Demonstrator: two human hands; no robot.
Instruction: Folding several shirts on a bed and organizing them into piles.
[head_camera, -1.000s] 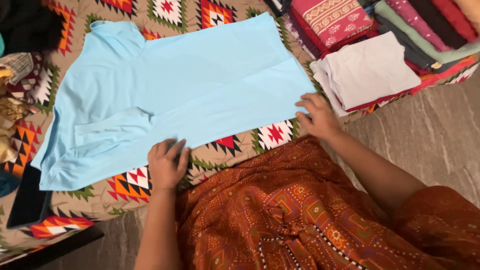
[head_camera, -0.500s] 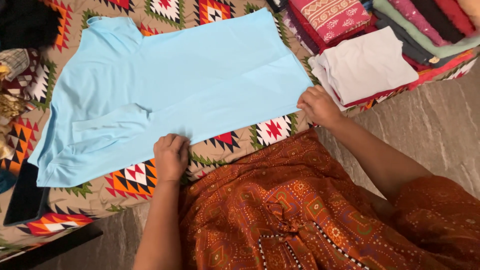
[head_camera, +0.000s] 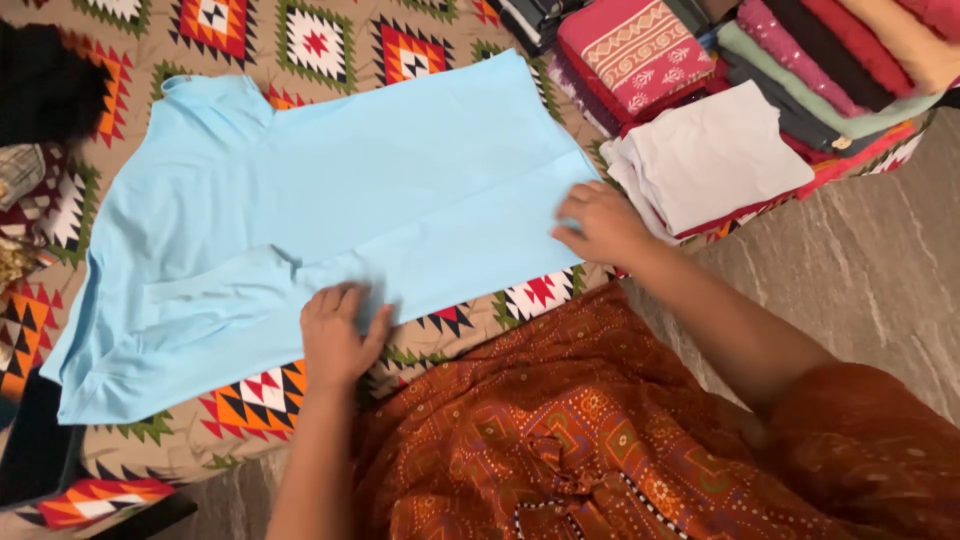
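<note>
1. A light blue short-sleeved cotton shirt (head_camera: 340, 210) lies spread flat on a patterned geometric blanket (head_camera: 250, 400) of tan, orange, red and black, collar toward the upper left.
2. The left hand (head_camera: 338, 335) rests palm-down on the shirt's near edge, fingers (head_camera: 330, 300) together and lying on the cloth, thumb out to the side.
3. The right hand (head_camera: 600, 225) sits at the shirt's right hem corner, fingers curled and pinching the fabric edge.
4. Just beside the right hand lies a folded white cloth (head_camera: 715, 155), resting on a stack of folded coloured garments (head_camera: 830, 75).
5. A folded pink patterned textile (head_camera: 635, 50) lies behind it.
6. The person's orange printed garment (head_camera: 600, 440) fills the foreground.
</note>
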